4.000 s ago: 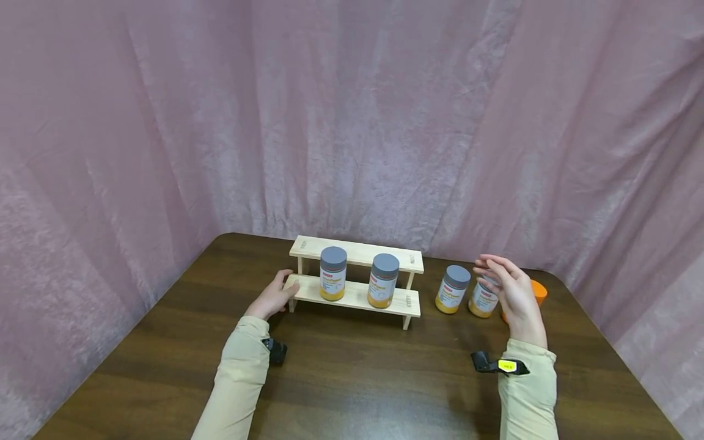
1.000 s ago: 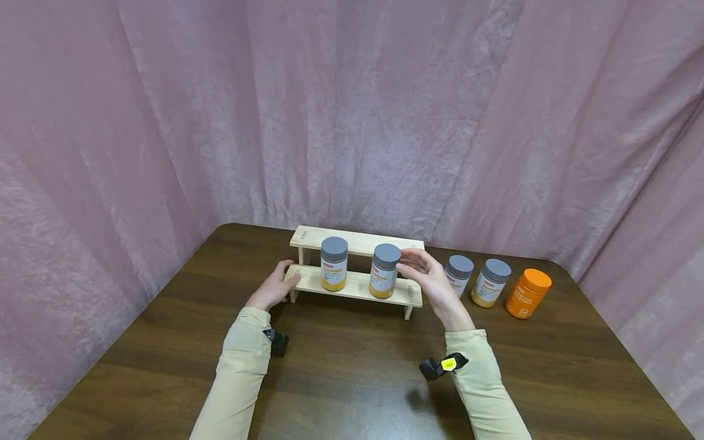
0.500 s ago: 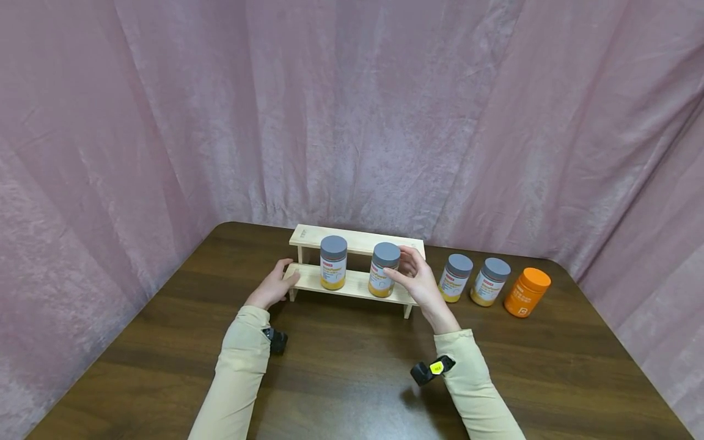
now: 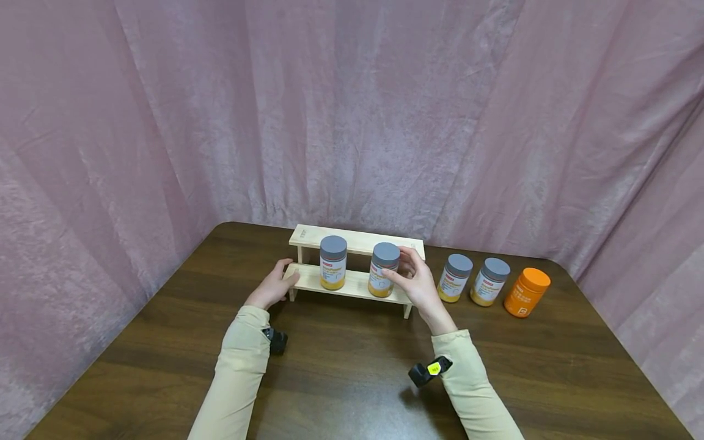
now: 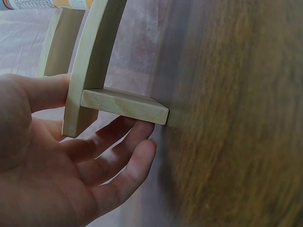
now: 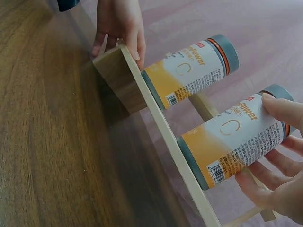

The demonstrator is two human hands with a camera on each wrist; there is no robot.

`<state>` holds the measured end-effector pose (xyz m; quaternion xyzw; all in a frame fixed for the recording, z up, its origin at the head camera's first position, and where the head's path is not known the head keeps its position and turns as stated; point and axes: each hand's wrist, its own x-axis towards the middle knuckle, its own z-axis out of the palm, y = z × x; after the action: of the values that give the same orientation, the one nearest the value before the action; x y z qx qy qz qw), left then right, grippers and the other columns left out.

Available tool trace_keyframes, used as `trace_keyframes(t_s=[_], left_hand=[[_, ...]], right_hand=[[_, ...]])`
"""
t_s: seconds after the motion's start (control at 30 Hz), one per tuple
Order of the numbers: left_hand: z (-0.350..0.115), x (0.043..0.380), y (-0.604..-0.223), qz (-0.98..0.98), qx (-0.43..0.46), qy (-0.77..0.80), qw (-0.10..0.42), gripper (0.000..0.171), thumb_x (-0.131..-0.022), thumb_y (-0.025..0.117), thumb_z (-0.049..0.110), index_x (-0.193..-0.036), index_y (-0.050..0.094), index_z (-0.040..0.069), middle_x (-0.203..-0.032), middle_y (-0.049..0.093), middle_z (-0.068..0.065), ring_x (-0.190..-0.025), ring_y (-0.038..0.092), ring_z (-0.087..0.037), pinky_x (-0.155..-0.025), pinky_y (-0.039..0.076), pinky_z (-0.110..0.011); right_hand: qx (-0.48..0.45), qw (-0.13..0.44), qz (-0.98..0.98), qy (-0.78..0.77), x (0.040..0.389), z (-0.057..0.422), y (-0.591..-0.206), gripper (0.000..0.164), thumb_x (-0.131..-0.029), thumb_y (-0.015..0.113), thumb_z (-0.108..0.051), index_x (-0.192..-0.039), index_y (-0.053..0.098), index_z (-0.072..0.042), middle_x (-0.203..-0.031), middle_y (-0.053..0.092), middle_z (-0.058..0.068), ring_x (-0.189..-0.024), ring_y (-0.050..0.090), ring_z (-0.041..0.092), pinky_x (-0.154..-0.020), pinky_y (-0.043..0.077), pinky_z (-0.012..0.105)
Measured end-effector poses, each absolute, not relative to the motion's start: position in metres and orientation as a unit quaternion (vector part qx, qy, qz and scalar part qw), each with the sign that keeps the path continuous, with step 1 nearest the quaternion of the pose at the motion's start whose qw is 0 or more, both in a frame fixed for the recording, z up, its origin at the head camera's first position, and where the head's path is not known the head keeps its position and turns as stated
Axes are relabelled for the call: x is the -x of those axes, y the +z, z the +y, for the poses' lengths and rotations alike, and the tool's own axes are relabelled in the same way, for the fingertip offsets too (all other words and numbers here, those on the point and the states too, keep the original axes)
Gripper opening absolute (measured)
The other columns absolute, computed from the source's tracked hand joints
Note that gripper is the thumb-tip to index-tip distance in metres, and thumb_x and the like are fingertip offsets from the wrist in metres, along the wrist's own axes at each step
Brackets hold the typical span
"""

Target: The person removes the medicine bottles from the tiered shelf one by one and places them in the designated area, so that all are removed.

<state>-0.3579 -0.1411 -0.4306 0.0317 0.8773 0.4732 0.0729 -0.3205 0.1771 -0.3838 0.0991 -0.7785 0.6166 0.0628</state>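
Note:
A two-tier wooden shelf rack (image 4: 311, 280) stands on the table, with two grey-lidded supplement jars upright on its lower tier. My left hand (image 4: 271, 288) holds the left end of that tier. In the left wrist view its thumb lies against the board and its other fingers reach round by the support leg (image 5: 124, 105). My right hand (image 4: 421, 285) grips the right-hand jar (image 4: 381, 282) from its right side. The thumb presses the front near the lid; the other fingers are round the back and partly hidden. The left-hand jar (image 4: 332, 272) stands untouched on the board.
To the right of the rack, two more grey-lidded jars, a nearer one (image 4: 453, 283) and a farther one (image 4: 487, 287), stand on the brown wooden table (image 4: 341, 379). An orange jar (image 4: 525, 296) is beside them. A pink curtain (image 4: 352, 122) hangs behind the table.
My right hand has come left from the jars on the table to the right-hand jar on the rack, and its fingers have closed round it. My left hand has stayed on the rack.

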Motion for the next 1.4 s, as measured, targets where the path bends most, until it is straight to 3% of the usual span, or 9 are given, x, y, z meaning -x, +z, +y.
trace_keyframes(t_s=[0.27, 0.53, 0.83, 1.17, 1.4], left_hand=[[-0.141, 0.356, -0.432, 0.875, -0.03, 0.478, 0.068, 0.057, -0.104, 0.043, 0.025, -0.15, 0.019, 0.002, -0.146, 0.034, -0.034, -0.116, 0.051, -0.041, -0.072, 0.05, -0.036], [-0.141, 0.357, -0.434, 0.874, -0.034, 0.48, 0.064, 0.057, -0.104, 0.043, 0.024, -0.149, 0.019, 0.001, -0.144, 0.036, -0.035, -0.112, 0.052, -0.041, -0.07, 0.049, -0.036], [-0.141, 0.356, -0.433, 0.873, -0.031, 0.482, 0.065, 0.057, -0.104, 0.043, 0.027, -0.15, 0.019, 0.002, -0.147, 0.033, -0.033, -0.118, 0.05, -0.042, -0.073, 0.05, -0.038], [-0.139, 0.354, -0.43, 0.872, -0.028, 0.485, 0.067, 0.057, -0.104, 0.044, 0.026, -0.15, 0.02, 0.003, -0.146, 0.036, -0.033, -0.117, 0.051, -0.041, -0.072, 0.05, -0.037], [-0.14, 0.356, -0.429, 0.874, -0.036, 0.48, 0.064, 0.058, -0.104, 0.043, 0.026, -0.15, 0.019, 0.002, -0.148, 0.032, -0.034, -0.12, 0.049, -0.044, -0.073, 0.051, -0.039]], right_hand=[[-0.083, 0.079, -0.775, 0.622, 0.321, 0.178, -0.383, 0.056, -0.085, 0.074, -0.011, -0.136, 0.049, -0.01, -0.132, 0.057, 0.017, -0.12, 0.053, 0.03, -0.107, 0.035, 0.048], [-0.086, 0.098, -0.766, 0.629, 0.317, 0.189, -0.371, 0.055, -0.086, 0.073, -0.01, -0.136, 0.05, -0.011, -0.126, 0.056, 0.006, -0.107, 0.057, 0.013, -0.088, 0.047, 0.022], [-0.077, 0.105, -0.767, 0.628, 0.318, 0.201, -0.366, 0.057, -0.087, 0.072, -0.011, -0.139, 0.048, -0.011, -0.126, 0.057, 0.007, -0.106, 0.057, 0.007, -0.087, 0.048, 0.02], [-0.093, 0.104, -0.792, 0.594, 0.316, 0.229, -0.363, 0.059, -0.088, 0.073, -0.023, -0.14, 0.047, -0.012, -0.117, 0.06, -0.008, -0.103, 0.058, 0.002, -0.088, 0.047, 0.021], [-0.091, 0.115, -0.787, 0.599, 0.314, 0.247, -0.36, 0.056, -0.088, 0.072, -0.02, -0.137, 0.049, -0.006, -0.106, 0.061, -0.021, -0.099, 0.059, 0.0, -0.085, 0.049, 0.018]])
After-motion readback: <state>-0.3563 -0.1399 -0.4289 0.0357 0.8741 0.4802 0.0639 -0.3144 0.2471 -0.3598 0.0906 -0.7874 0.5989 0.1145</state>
